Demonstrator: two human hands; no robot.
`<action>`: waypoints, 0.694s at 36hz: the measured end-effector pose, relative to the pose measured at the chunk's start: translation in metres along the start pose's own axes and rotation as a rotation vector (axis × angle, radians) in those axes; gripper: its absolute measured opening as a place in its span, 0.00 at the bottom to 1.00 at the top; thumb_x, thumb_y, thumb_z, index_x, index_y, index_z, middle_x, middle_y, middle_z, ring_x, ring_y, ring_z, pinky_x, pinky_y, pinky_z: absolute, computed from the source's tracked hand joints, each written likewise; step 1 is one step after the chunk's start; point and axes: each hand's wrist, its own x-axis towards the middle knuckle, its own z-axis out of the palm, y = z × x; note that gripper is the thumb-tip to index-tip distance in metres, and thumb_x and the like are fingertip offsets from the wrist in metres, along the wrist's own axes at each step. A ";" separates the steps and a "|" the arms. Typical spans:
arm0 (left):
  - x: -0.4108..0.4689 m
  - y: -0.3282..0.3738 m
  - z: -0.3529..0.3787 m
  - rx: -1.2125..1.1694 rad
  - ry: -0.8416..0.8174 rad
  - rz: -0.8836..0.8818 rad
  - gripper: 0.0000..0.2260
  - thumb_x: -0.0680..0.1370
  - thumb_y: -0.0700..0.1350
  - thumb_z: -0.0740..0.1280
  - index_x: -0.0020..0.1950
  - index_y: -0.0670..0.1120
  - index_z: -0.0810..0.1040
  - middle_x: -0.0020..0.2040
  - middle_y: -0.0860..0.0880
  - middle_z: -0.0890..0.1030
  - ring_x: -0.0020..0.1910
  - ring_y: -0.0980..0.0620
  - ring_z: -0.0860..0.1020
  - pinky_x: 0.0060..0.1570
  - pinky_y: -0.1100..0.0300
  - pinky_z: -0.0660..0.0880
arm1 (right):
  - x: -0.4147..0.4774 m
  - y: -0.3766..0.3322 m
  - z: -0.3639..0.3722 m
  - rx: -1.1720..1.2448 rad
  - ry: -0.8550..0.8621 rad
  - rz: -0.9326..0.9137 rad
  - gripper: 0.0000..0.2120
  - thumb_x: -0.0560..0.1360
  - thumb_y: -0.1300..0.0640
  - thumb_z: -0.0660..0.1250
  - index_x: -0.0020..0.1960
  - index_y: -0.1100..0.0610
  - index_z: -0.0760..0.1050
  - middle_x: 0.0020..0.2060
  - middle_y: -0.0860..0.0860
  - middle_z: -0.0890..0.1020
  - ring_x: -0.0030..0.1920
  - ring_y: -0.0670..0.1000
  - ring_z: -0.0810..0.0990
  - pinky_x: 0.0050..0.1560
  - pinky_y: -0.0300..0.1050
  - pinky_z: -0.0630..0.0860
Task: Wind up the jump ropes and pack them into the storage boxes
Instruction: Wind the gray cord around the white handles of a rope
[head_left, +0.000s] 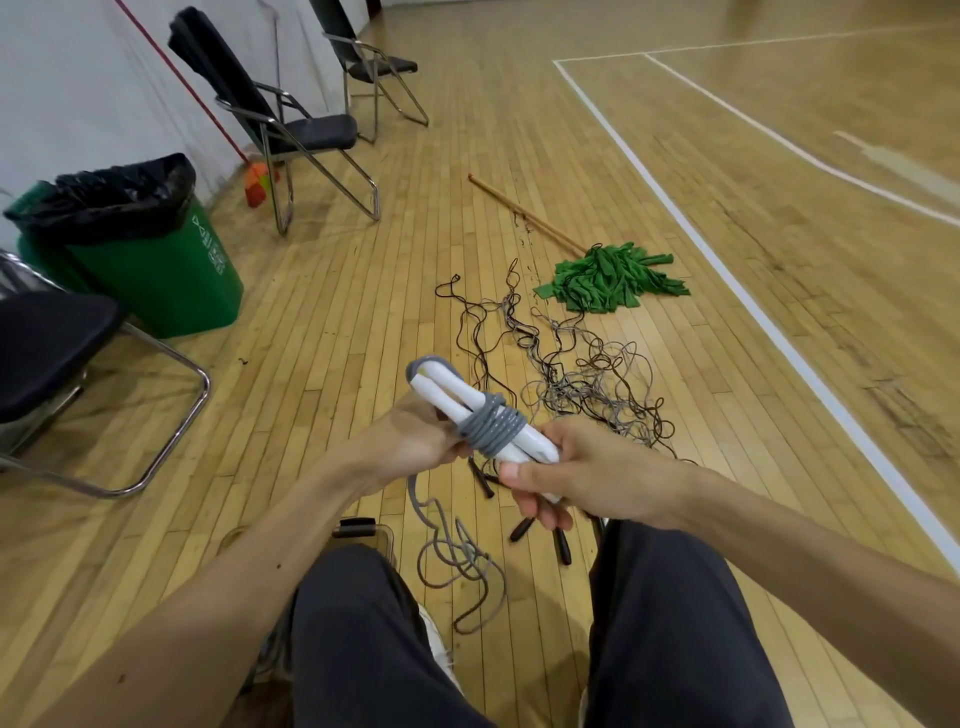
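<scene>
Winding step, mid-air over the lap: L hand (410, 441) grips grey rope (491, 428) at its wraps round white handles (447, 397); R hand (587, 478) clamped on handle ends. Slack (457, 561) lies on floor (311, 364). Next, I'd judge: more turns, tuck end, then box.

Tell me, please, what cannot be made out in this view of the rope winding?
Head view:
- White handles: near ends hidden inside the right hand.
- Left hand: fingertips behind the handles and wound grey cord.
- Clear storage box: mostly covered by the left leg; contents unclear.
- Rope tangle: strands too thin to count ropes.
</scene>
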 end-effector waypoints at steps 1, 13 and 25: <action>0.000 0.002 0.002 0.008 0.013 0.002 0.08 0.80 0.37 0.66 0.43 0.45 0.80 0.38 0.49 0.82 0.43 0.51 0.80 0.54 0.55 0.79 | 0.001 0.000 0.000 0.007 0.026 -0.004 0.10 0.82 0.57 0.66 0.43 0.59 0.73 0.34 0.52 0.80 0.32 0.48 0.77 0.32 0.40 0.75; -0.022 0.017 0.034 0.052 -0.059 0.040 0.12 0.86 0.44 0.57 0.61 0.43 0.78 0.36 0.47 0.79 0.23 0.56 0.65 0.23 0.64 0.61 | 0.018 0.018 -0.009 0.048 0.270 0.091 0.10 0.82 0.57 0.65 0.53 0.65 0.76 0.35 0.54 0.82 0.34 0.51 0.81 0.36 0.43 0.81; -0.026 0.017 0.041 0.190 -0.100 -0.018 0.10 0.84 0.47 0.62 0.59 0.44 0.80 0.35 0.48 0.79 0.23 0.59 0.67 0.25 0.67 0.65 | 0.027 0.038 -0.028 -0.092 0.357 0.157 0.10 0.81 0.55 0.67 0.51 0.62 0.75 0.35 0.53 0.83 0.29 0.48 0.80 0.32 0.41 0.77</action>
